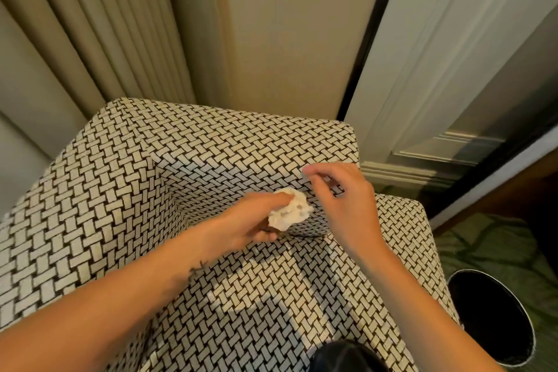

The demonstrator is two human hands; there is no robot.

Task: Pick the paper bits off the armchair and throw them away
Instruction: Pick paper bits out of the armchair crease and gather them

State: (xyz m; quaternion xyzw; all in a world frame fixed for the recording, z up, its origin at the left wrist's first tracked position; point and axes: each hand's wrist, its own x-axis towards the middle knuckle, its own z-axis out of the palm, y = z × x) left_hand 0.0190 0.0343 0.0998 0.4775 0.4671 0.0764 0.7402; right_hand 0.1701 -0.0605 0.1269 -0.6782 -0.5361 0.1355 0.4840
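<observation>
White crumpled paper wad (290, 211) held in left hand (252, 220), fingers (271, 199) curled and closed around it, just above seat of armchair (120, 190) near inner face of right armrest. Right hand (341, 205) close beside wad, hovering at armrest's inner edge, thumb and forefinger pressed together; possibly pinching a small white bit, too small to tell. Both bare forearms reaching in from bottom of view over seat cushion. Armchair upholstered in cream-and-black basketweave pattern, boxy arms and low back. Black round wastebin (492, 317) on green patterned carpet (498, 247), just right of armchair. Beige pleated curtain (90, 24) behind chair at left, pale panelled door (437, 54) behind at right.
</observation>
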